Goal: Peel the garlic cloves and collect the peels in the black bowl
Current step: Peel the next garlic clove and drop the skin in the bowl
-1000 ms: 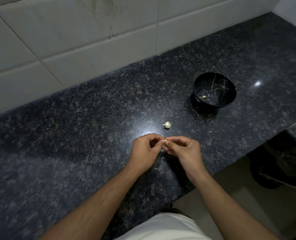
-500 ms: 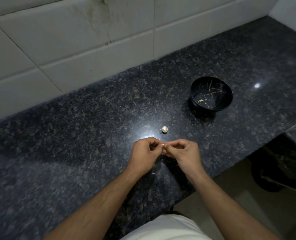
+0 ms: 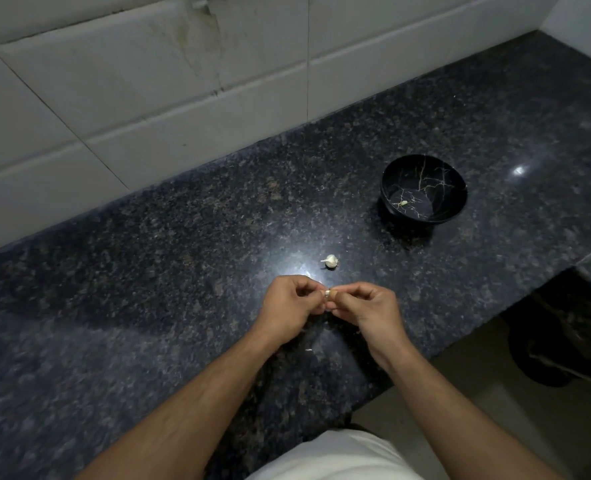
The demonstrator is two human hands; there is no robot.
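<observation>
Left hand (image 3: 292, 304) and right hand (image 3: 368, 306) both pinch one garlic clove (image 3: 328, 294) between fingertips, above the granite counter (image 3: 148, 271). Second clove (image 3: 331, 261) lies just beyond the hands. Black bowl (image 3: 456, 206) sits farther out, right of them (small pale scrap (image 3: 404, 203) inside).
</observation>
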